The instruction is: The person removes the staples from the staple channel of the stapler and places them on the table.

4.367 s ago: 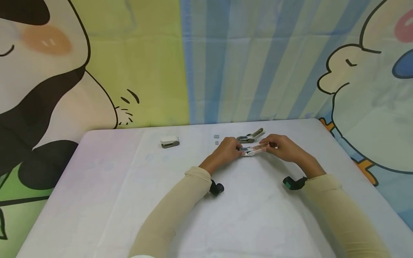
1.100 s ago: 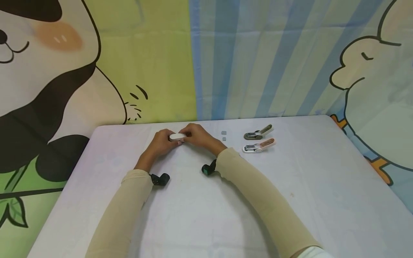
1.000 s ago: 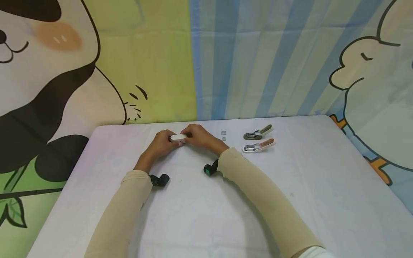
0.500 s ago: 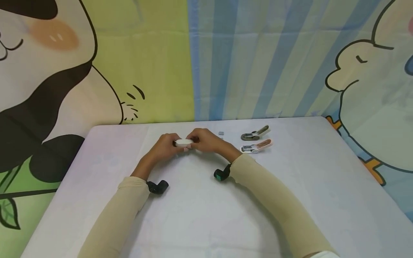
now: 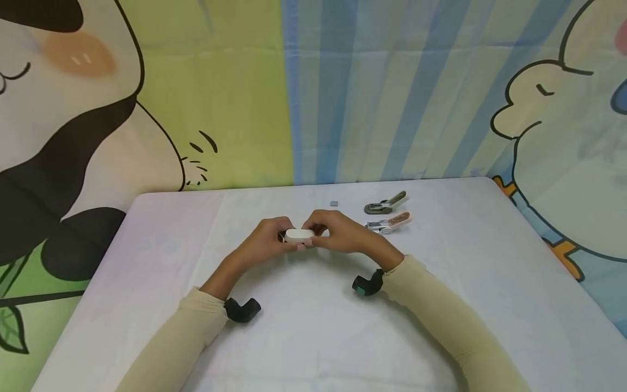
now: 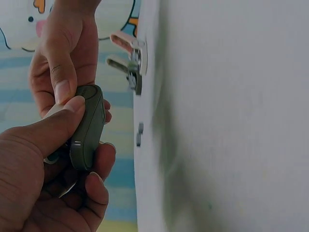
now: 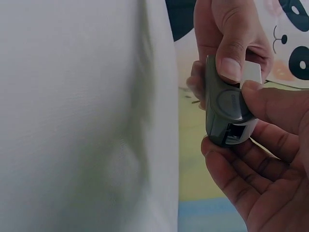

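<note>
A small stapler (image 5: 299, 235) with a white top and grey-green base is held between both hands above the table. My left hand (image 5: 266, 239) grips its left end, thumb on the near side and fingers behind. At the other end my right hand (image 5: 340, 233) pinches it between thumb and fingers. In the right wrist view the stapler (image 7: 231, 104) shows a round mark on its side and a dark opening at its front end. The left wrist view shows the grey-green base of the stapler (image 6: 88, 128) with both thumbs on it.
Behind the right hand lie a grey-green stapler (image 5: 378, 208) and a pink-and-white stapler (image 5: 399, 219), both with tops raised. Small grey staple blocks (image 6: 139, 140) lie near the table's back edge; one block (image 5: 334, 203) shows in the head view. A patterned curtain (image 5: 235, 109) hangs behind the table.
Earlier, both hands were at the pink-and-white stapler, and the white-topped one stood on the table at left. Both hands then took hold of it and brought it nearer and rightward.
</note>
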`<state>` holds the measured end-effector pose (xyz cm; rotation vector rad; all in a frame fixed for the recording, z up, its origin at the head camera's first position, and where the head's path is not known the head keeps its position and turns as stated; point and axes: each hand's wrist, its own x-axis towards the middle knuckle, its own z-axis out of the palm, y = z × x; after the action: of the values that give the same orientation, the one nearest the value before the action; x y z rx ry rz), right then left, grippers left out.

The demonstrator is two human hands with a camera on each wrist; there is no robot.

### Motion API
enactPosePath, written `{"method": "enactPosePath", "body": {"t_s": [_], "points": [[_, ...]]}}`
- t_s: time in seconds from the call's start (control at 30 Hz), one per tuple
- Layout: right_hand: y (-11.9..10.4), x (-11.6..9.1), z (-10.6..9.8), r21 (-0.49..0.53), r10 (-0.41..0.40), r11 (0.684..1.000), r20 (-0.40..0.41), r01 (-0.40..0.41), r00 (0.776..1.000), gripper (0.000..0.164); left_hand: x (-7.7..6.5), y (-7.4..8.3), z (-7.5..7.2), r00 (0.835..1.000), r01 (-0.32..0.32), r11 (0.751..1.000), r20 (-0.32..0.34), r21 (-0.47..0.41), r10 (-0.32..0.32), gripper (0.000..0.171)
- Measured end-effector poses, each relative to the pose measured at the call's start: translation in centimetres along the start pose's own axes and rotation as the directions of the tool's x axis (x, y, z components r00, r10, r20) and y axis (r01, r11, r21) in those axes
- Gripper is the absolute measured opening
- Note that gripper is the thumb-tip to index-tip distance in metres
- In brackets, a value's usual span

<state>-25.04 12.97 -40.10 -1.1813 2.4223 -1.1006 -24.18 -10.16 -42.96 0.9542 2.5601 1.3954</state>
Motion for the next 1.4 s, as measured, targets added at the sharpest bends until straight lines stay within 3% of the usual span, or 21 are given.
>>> {"method": "enactPosePath", "body": {"t_s": [0.13, 0.33, 0.43, 0.67, 0.8, 1.23, 1.4], "points": [[-0.5, -1.7, 0.0, -0.005, -0.012, 1.000, 0.010, 0.012, 1.000, 0.020, -0.4, 0.9, 1.0, 0.999, -0.031, 0.999, 0.037, -0.022, 0.032, 0.018], [-0.8, -3.5, 1.1, -0.046, 0.045, 0.998, 0.020, -0.044, 0.999, 0.019, -0.7, 1.2, 2.3, 0.989, -0.063, 0.996, 0.141, 0.064, 0.054, 0.019], [-1.0, -4.1, 1.3, -0.054, 0.054, 0.997, 0.021, -0.053, 0.998, 0.018, -0.9, 1.3, 2.5, 0.986, -0.071, 0.996, 0.157, 0.051, 0.062, 0.018], [-1.5, -4.6, 1.0, -0.048, 0.018, 0.999, -0.006, -0.019, 1.000, 0.018, -1.3, 1.6, 3.2, 0.991, -0.097, 0.995, 0.091, -0.019, 0.099, 0.019], [-1.9, -4.8, 0.9, -0.103, -0.003, 0.995, -0.013, 0.001, 1.000, 0.018, -1.5, 1.8, 3.4, 0.992, -0.112, 0.993, 0.058, -0.024, 0.113, 0.019], [-2.6, -4.9, 1.4, -0.208, 0.018, 0.978, -0.024, -0.023, 1.000, 0.021, -1.6, 1.8, 4.0, 0.994, -0.111, 0.994, -0.002, -0.020, 0.111, 0.020], [-2.7, -4.9, 1.4, -0.225, 0.015, 0.974, -0.044, -0.024, 0.999, 0.021, -1.7, 1.8, 4.0, 0.994, -0.105, 0.994, -0.021, -0.041, 0.104, 0.013]]}}
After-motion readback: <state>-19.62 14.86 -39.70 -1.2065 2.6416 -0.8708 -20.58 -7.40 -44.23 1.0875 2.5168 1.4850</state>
